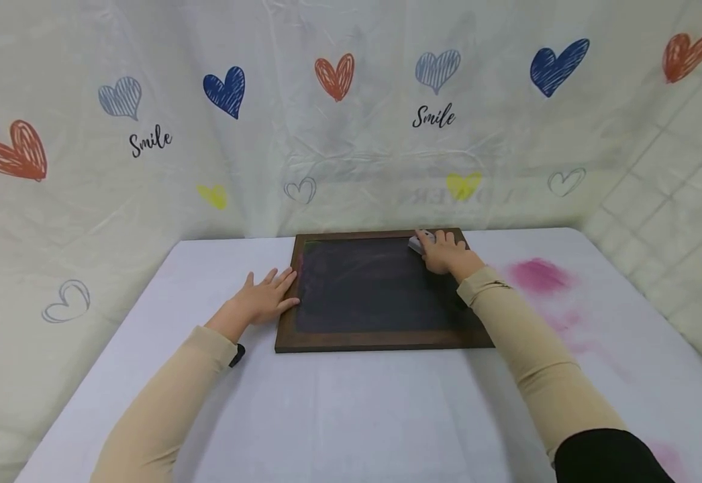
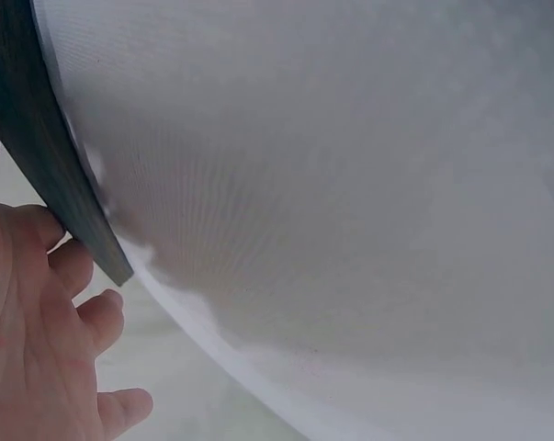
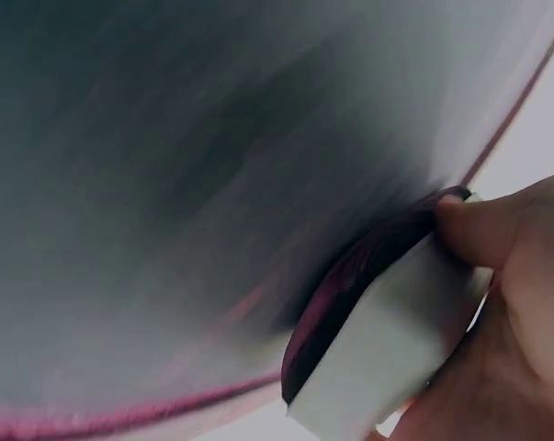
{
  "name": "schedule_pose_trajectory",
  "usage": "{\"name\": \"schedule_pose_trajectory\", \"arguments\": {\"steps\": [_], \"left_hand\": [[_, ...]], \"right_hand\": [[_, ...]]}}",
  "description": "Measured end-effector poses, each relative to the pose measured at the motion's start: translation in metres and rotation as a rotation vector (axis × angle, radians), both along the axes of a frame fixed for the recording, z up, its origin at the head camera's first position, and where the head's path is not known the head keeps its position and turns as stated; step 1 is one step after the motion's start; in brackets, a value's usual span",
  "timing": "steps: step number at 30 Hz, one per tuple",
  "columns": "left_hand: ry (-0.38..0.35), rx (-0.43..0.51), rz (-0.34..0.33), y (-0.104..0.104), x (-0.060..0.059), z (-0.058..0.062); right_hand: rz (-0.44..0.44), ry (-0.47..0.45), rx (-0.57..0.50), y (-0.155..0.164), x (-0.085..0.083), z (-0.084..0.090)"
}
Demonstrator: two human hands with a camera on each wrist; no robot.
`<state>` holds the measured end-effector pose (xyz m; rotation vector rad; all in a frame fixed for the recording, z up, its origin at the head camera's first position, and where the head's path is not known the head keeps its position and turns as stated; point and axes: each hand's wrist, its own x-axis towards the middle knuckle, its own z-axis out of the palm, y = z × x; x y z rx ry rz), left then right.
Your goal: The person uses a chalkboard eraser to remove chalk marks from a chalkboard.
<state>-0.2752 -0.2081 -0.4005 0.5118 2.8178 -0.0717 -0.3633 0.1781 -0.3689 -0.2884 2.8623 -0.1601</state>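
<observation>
A dark chalkboard (image 1: pixel 375 285) in a brown wooden frame lies flat on the white table (image 1: pixel 351 402). My left hand (image 1: pixel 264 300) lies flat with straight fingers against the frame's left edge (image 2: pixel 65 184). My right hand (image 1: pixel 443 251) grips a white eraser block (image 1: pixel 419 242) at the board's far right corner. In the right wrist view the eraser (image 3: pixel 387 340) shows a pink-stained felt face pressed on the board surface (image 3: pixel 166 184), thumb and fingers (image 3: pixel 483 230) curled round it.
Pink chalk smears (image 1: pixel 538 276) mark the tablecloth right of the board. A plastic curtain with hearts and "Smile" lettering (image 1: pixel 433 118) hangs behind and at both sides of the table. A tiled wall (image 1: pixel 677 194) shows at the right.
</observation>
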Motion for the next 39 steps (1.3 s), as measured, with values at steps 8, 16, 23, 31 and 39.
{"name": "schedule_pose_trajectory", "arguments": {"steps": [8,16,23,31,39], "left_hand": [[0.01,-0.003,0.006,0.0,-0.001,-0.001],[0.012,0.0,0.009,-0.001,0.0,-0.001],[0.004,0.004,0.009,-0.001,-0.001,-0.002],[0.003,0.005,0.011,-0.002,0.002,-0.003],[0.01,0.011,0.008,0.0,0.003,-0.001]], "right_hand": [[0.0,0.005,-0.039,-0.019,0.0,-0.001],[0.103,0.012,-0.044,-0.072,0.013,-0.001],[0.291,-0.022,0.037,-0.111,0.025,-0.011],[0.534,0.007,0.077,-0.128,0.061,-0.016],[0.632,0.05,0.08,-0.121,0.08,-0.009]]}}
